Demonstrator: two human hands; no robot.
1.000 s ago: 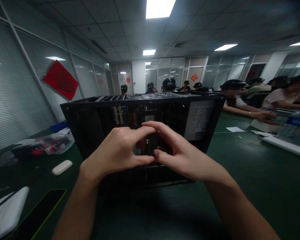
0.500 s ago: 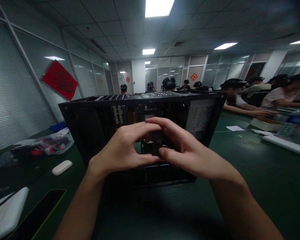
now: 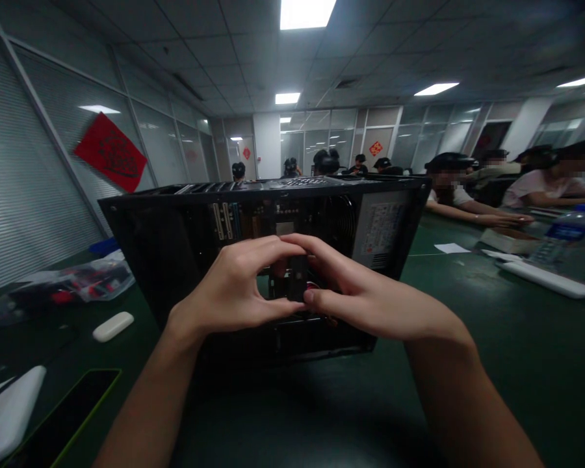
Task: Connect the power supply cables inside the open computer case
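Note:
An open black computer case (image 3: 166, 260) lies on its side on the dark green table (image 3: 507, 351), its inside facing me. My left hand (image 3: 234, 292) and my right hand (image 3: 365, 299) are both in front of the opening, fingertips meeting in a ring around a small dark part (image 3: 297, 276) inside the case. Both hands pinch at that part with thumbs and forefingers; what exactly it is stays too dark to make out. A fan (image 3: 338, 221) and a labelled power supply (image 3: 383, 231) sit in the case behind my right hand.
On the left lie a clear plastic bag (image 3: 78, 283) of small items, a white oblong object (image 3: 112, 326), a black phone (image 3: 63, 416) and a white device (image 3: 4, 416). At the right are a water bottle (image 3: 563, 240) and a white keyboard (image 3: 550, 279). Several people sit beyond.
Both hands have stayed pinched at the same spot inside the case, with the fingers shifting slightly. The view has drifted a little, moving the scene leftwards.

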